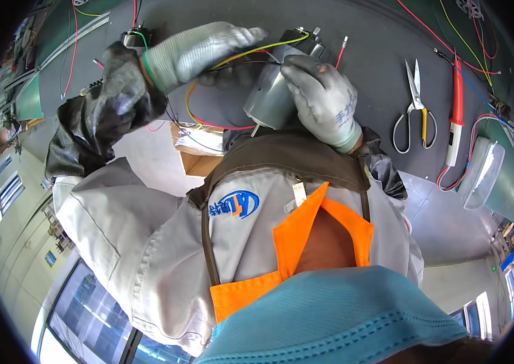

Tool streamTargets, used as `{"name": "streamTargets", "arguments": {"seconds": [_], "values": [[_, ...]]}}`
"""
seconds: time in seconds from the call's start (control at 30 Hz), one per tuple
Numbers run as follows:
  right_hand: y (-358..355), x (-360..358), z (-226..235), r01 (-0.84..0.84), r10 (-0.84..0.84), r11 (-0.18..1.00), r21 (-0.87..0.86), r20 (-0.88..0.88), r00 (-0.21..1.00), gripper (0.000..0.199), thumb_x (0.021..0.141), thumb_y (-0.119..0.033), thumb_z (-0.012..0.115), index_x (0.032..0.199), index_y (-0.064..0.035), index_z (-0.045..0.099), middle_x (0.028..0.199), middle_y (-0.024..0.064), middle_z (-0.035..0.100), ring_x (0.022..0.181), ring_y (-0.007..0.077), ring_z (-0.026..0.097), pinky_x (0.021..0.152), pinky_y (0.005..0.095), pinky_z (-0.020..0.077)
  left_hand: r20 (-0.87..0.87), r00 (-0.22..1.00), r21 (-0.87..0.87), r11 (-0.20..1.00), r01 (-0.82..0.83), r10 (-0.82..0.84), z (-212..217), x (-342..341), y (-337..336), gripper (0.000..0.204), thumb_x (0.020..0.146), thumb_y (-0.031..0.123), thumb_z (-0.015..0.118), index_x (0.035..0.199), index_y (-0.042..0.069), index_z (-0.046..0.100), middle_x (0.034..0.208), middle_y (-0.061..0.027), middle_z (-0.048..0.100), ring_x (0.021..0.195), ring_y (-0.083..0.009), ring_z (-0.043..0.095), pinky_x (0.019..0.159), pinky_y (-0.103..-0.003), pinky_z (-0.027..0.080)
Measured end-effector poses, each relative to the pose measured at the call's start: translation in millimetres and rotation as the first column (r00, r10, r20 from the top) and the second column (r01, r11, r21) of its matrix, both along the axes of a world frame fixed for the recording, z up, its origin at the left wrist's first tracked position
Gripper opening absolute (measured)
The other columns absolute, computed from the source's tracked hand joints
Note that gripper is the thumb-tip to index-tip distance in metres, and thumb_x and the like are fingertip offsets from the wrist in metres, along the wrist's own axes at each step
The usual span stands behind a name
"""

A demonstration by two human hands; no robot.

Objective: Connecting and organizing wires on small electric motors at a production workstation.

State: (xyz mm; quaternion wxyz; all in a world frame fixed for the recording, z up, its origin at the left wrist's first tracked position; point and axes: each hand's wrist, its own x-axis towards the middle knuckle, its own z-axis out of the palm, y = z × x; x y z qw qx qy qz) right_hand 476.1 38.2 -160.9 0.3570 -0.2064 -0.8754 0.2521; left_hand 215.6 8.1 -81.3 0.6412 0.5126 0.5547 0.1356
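Note:
A silver cylindrical electric motor point(269, 104) lies tilted on the dark worktop, close against my apron, with its shaft toward me and its black terminal end away. My right hand point(324, 97), in a grey-white coated glove, is curled over the motor's right side. Its fingertips are beside a thin black wire; whether they pinch it I cannot tell. From the terminal end a yellow-green wire point(263, 48) runs left beneath my left hand point(205, 51). That hand, gloved alike, has its fingers stretched out above the wires, left of the motor. Its palm side is hidden.
Scissors point(415, 103) and a red-and-white corded, pen-shaped tool point(456, 103) lie on the right. Beyond them is a clear plastic box point(483, 173). Another black motor end point(137, 36) with a green wire is at back left. A cardboard box point(201, 164) sits below the worktop edge.

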Motion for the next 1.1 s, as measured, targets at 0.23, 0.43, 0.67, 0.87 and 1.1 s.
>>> {"name": "streamTargets", "arguments": {"seconds": [0.23, 0.43, 0.67, 0.87, 1.1], "values": [[6.4, -8.0, 10.3, 0.042, -0.069, 0.983, -0.177, -0.149, 0.986, 0.025, 0.091, -0.003, 0.064, 0.113, -0.0087, 0.072, 0.113, 0.0063, 0.073, 0.093, 0.0253, 0.073, 0.073, 0.0345, 0.0594, 0.154, 0.909, 0.145, 0.901, -0.409, 0.388, -37.4, 26.0, -14.7, 0.043, 0.103, 0.031, 0.053, 0.125, -0.004, 0.064, 0.093, -0.0078, 0.070, 0.071, -0.0073, 0.064, 0.055, -0.020, 0.046], [33.3, -1.1, 21.8, -0.277, -0.331, 0.256, -0.926, -0.353, 0.875, 0.026, 0.099, -0.001, 0.057, 0.122, 0.0047, 0.068, 0.103, 0.0127, 0.075, 0.080, 0.0152, 0.074, 0.061, 0.0242, 0.0580, 0.168, 0.698, 0.052, 0.701, -0.712, 0.696, -43.8, 67.3, -4.3, 0.031, 0.096, 0.025, 0.074, 0.112, -0.001, 0.071, 0.080, 0.0001, 0.070, 0.061, -0.0024, 0.058, 0.051, -0.016, 0.041], [42.0, 0.2, 28.4, -0.265, -0.317, 0.166, -0.950, -0.306, 0.898, 0.062, 0.094, -0.010, 0.068, 0.150, 0.0033, 0.045, 0.091, 0.0157, 0.073, 0.069, 0.0297, 0.068, 0.066, 0.0345, 0.0573, 0.202, 0.724, 0.201, 0.695, -0.690, 0.660, -50.0, 80.4, -2.2, 0.022, 0.094, 0.015, 0.077, 0.108, -0.001, 0.073, 0.084, -0.0012, 0.072, 0.066, -0.0037, 0.061, 0.057, -0.018, 0.047], [50.6, 3.2, 36.5, 0.002, -0.232, 0.268, -0.963, -0.063, 0.971, 0.039, 0.096, -0.007, 0.062, 0.134, -0.0010, 0.065, 0.080, 0.0031, 0.069, 0.057, 0.0047, 0.059, 0.046, 0.0196, 0.0428, 0.185, 0.737, 0.192, 0.711, -0.676, 0.650, -48.3, 82.2, 2.8, 0.016, 0.094, 0.007, 0.074, 0.108, -0.002, 0.074, 0.088, -0.0011, 0.073, 0.070, -0.0021, 0.061, 0.064, -0.020, 0.053], [71.3, 15.4, 39.3, -0.020, -0.056, 0.224, -0.974, -0.033, 0.998, 0.040, 0.095, -0.009, 0.065, 0.135, -0.0048, 0.066, 0.075, -0.0014, 0.065, 0.052, 0.0027, 0.054, 0.045, 0.0191, 0.0407, 0.269, 0.745, 0.253, 0.701, -0.667, 0.611, -52.5, 101.2, 9.4, 0.017, 0.096, 0.007, 0.072, 0.109, -0.003, 0.074, 0.092, -0.0045, 0.074, 0.081, -0.0066, 0.067, 0.071, -0.021, 0.053]]}}
